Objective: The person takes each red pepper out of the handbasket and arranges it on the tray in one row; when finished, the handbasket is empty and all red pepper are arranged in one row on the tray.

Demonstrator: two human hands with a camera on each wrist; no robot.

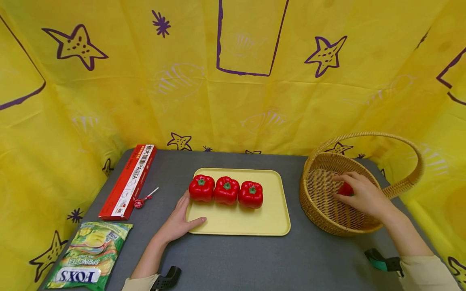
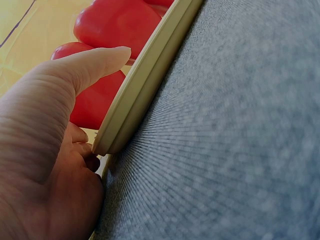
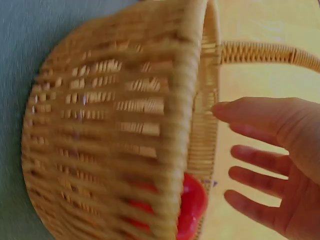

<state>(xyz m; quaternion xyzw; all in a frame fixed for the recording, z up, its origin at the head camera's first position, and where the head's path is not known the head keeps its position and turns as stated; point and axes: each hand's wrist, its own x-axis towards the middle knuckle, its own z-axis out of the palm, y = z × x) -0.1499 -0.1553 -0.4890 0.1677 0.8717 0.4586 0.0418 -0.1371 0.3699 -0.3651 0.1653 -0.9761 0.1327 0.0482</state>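
A pale yellow tray [image 1: 233, 224] bears three glossy red bell peppers [image 1: 227, 190] in a row, green stems up. My left hand [image 1: 179, 220] holds the tray's left front corner, thumb [image 2: 95, 64] over the rim and fingers along the outer side. On the right stands a round wicker basket [image 1: 316, 210] with a tall handle. Over it is my right hand [image 1: 364, 196], fingers spread and apart, holding nothing. Inside the basket another red bell pepper [image 3: 192, 207] shows below the right hand, partly hidden by the wicker wall.
At the left lie a red and white pasta box [image 1: 128, 182], a lollipop [image 1: 139, 203] and a green Fox's candy bag [image 1: 89, 254]. A yellow patterned cloth [image 1: 233, 113] hangs behind and beside the grey table [image 1: 255, 262]. The basket handle [image 1: 404, 143] arches beyond my right hand.
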